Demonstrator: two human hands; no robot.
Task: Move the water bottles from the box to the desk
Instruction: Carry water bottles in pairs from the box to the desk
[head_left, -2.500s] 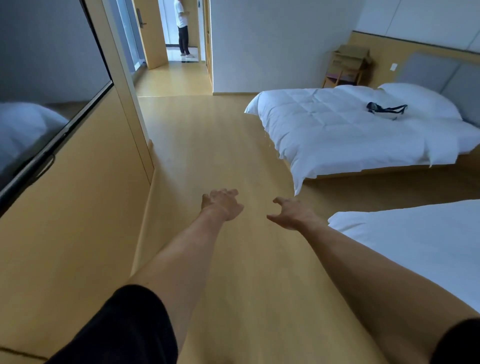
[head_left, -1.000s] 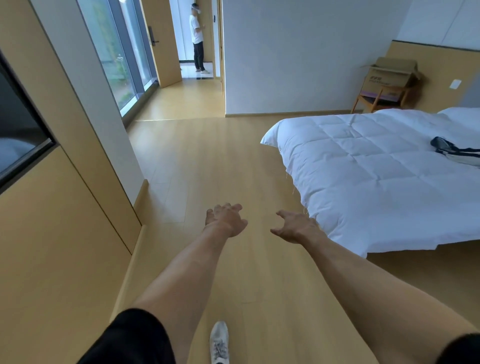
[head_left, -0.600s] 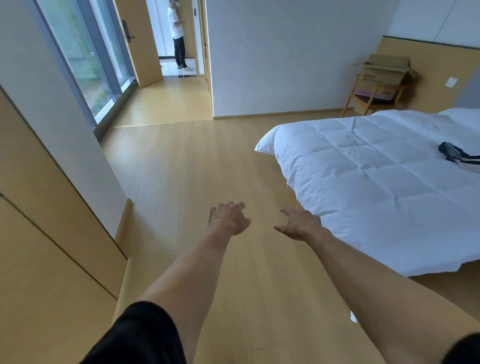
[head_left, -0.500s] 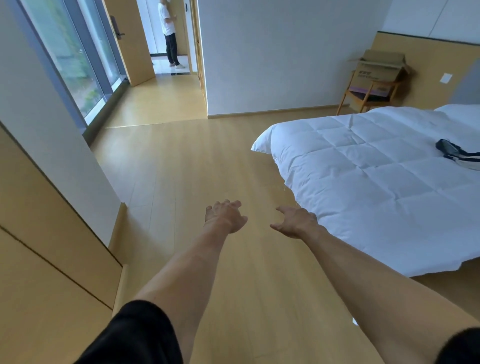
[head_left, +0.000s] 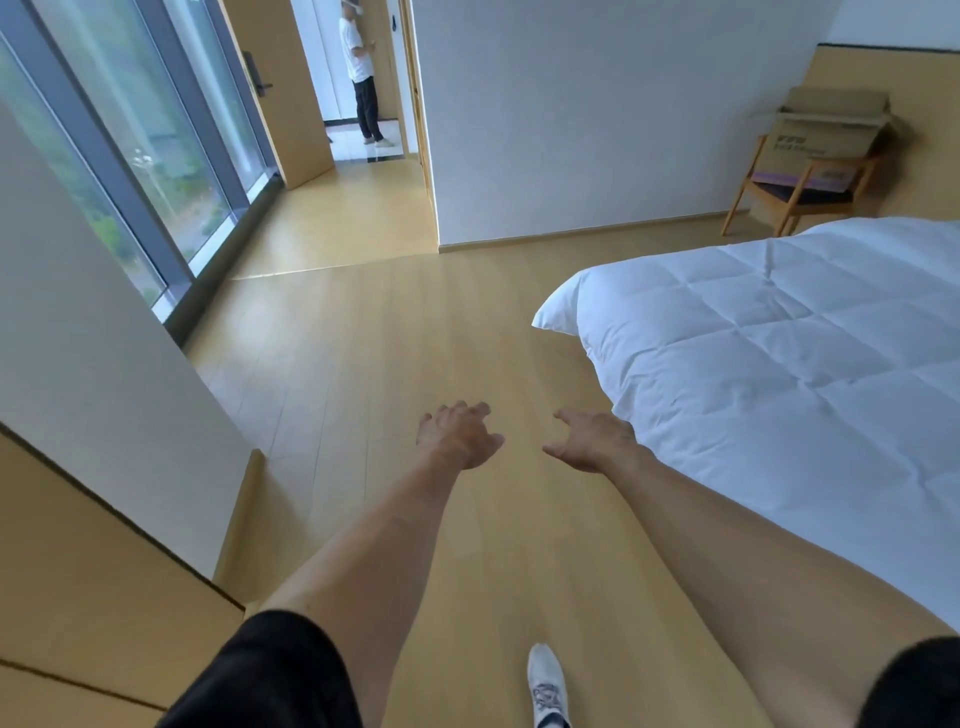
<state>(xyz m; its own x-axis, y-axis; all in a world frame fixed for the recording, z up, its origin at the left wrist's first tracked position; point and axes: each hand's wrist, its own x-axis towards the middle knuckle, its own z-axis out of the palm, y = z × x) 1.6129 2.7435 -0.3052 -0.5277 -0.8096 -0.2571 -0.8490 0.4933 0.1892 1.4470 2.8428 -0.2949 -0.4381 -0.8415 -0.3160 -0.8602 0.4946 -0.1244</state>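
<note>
An open cardboard box (head_left: 826, 127) sits on a wooden chair (head_left: 795, 195) in the far right corner, against the wood-panelled wall. No water bottles and no desk show in this view. Both my arms stretch forward over the wooden floor. My left hand (head_left: 460, 434) hangs with loose fingers and holds nothing. My right hand (head_left: 589, 441) is beside it, fingers relaxed and spread, also holding nothing. Both hands are far from the box.
A bed with a white quilt (head_left: 789, 364) fills the right side. A tall window (head_left: 130, 135) and a wall panel (head_left: 93, 571) run along the left. Another person (head_left: 361, 73) stands in the far doorway. My white shoe (head_left: 545, 686) shows below.
The view has advanced along the floor past the near bed and wall panel; the box on the chair looks nearer. Both hands stay outstretched and hold nothing.
</note>
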